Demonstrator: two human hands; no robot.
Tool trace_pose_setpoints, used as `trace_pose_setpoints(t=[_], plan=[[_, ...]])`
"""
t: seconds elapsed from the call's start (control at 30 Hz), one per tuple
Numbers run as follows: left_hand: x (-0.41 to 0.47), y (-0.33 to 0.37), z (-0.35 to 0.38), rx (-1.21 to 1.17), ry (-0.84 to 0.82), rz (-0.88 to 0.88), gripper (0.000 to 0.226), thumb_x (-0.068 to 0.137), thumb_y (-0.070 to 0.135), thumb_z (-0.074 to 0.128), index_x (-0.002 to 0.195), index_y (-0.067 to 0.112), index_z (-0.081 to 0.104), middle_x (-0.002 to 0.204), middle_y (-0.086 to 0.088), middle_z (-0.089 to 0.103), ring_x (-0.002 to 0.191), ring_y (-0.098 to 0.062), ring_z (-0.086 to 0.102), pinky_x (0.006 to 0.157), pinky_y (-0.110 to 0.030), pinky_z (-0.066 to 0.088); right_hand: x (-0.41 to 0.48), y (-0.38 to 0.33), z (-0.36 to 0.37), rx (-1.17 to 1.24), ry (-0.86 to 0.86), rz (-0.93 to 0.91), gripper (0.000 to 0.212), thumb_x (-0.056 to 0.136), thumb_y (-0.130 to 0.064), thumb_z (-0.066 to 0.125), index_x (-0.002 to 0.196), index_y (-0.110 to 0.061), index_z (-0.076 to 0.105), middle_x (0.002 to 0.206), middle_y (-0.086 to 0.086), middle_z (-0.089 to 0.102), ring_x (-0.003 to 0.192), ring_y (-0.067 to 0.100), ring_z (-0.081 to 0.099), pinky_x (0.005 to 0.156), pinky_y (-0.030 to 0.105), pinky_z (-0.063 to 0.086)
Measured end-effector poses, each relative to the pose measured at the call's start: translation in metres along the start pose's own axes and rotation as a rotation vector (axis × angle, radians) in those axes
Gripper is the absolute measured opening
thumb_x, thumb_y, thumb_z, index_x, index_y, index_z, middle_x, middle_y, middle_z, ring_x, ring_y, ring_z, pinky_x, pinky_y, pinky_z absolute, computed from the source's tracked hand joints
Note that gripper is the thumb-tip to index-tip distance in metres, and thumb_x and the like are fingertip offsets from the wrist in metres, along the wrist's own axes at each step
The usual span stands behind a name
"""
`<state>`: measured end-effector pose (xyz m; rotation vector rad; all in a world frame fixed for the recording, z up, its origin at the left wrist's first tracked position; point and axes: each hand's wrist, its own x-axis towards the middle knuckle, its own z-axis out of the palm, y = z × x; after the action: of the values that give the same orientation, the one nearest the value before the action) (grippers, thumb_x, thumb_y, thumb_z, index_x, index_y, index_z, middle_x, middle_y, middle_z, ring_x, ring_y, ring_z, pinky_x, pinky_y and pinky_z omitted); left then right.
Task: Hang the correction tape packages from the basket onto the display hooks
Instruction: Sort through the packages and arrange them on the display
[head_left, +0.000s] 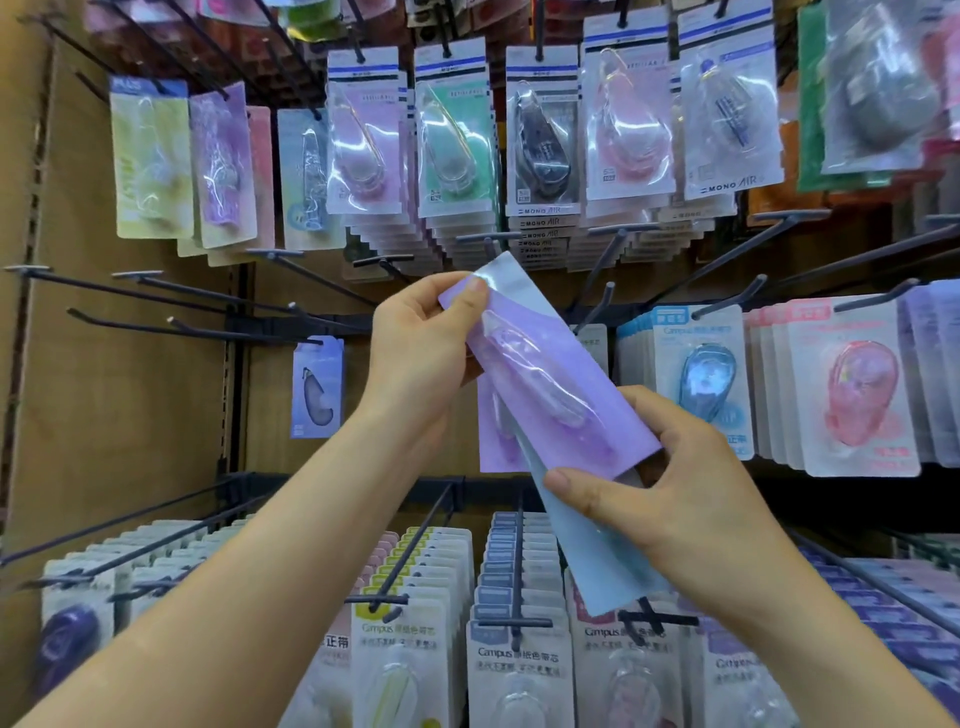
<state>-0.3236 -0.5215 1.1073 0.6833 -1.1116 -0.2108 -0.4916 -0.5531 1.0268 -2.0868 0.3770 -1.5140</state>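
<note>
I can see two packs held up: one purple pack (545, 374) and one blue pack (592, 551). Five MONO stacks (363, 130) (452, 135) (543, 140) (628, 124) (727, 114) hang up top. One lone pack (317, 387) hangs at the left.

A stationery shop: carded correction tapes (543, 150) hang on display hooks (156, 293).

Your left hand (415, 343) and right hand (680, 499): bare, thumbnails short and plain. Both forearms (249, 561) bare as far as they show.

Bright, even light; blister glare; edges warped, soft.
</note>
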Motion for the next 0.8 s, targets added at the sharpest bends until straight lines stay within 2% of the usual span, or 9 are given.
trace_pose_setpoints(t=[0.13,0.3,0.43,0.57,0.7,0.8], plan=[[0.006,0.001,0.000,0.073,-0.008,-0.008,0.011,0.096,0.014,0.062,0.090,0.017,0.069,0.082,-0.003,0.068,0.072,-0.015,0.064,0.064,-0.030,0.055,-0.003,0.003,0.000,0.094,-0.034,0.062,0.025,0.078,-0.027,0.079,0.102,-0.026,0.070,0.097,-0.005,0.075,0.092,0.015,0.069,0.082,0.033,0.055],[0.009,0.005,-0.003,0.118,-0.035,-0.018,0.009,0.094,0.009,0.064,0.090,0.013,0.070,0.081,-0.005,0.068,0.066,-0.015,0.063,0.059,-0.026,0.054,-0.008,0.005,-0.002,0.202,-0.091,0.133,0.031,0.068,-0.033,0.077,0.098,-0.025,0.074,0.094,-0.001,0.077,0.087,0.017,0.072,0.079,0.032,0.056],[0.015,0.008,-0.009,0.326,-0.071,0.111,0.013,0.091,0.007,0.067,0.090,0.019,0.073,0.089,-0.008,0.072,0.079,-0.018,0.065,0.078,-0.038,0.057,-0.010,0.007,-0.006,0.117,-0.099,0.174,0.028,0.066,-0.033,0.080,0.091,-0.020,0.074,0.089,0.001,0.077,0.083,0.023,0.072,0.075,0.032,0.055],[0.017,0.014,-0.011,0.400,-0.112,0.127,0.019,0.088,0.005,0.069,0.084,0.023,0.073,0.083,-0.002,0.073,0.074,-0.014,0.066,0.075,-0.032,0.057,-0.010,0.008,-0.006,0.040,-0.079,0.203,0.018,0.071,-0.032,0.084,0.083,-0.021,0.075,0.081,0.002,0.076,0.077,0.022,0.072,0.070,0.031,0.055],[0.019,0.015,-0.007,0.375,-0.126,0.104,0.017,0.086,0.003,0.071,0.083,0.019,0.074,0.082,-0.004,0.073,0.074,-0.018,0.067,0.079,-0.037,0.059,-0.009,0.008,0.001,0.016,-0.053,0.156,0.013,0.073,-0.035,0.082,0.076,-0.023,0.077,0.064,-0.006,0.067,0.060,0.011,0.054,0.057,0.015,0.041],[0.018,0.011,-0.005,0.289,-0.113,0.056,0.014,0.087,0.003,0.070,0.086,0.017,0.074,0.081,-0.006,0.071,0.073,-0.020,0.065,0.077,-0.037,0.057,-0.007,0.009,0.005,-0.021,-0.028,0.120,0.012,0.076,-0.036,0.080,0.075,-0.025,0.077,0.060,0.003,0.057,0.059,0.011,0.044,0.052,0.015,0.035]])
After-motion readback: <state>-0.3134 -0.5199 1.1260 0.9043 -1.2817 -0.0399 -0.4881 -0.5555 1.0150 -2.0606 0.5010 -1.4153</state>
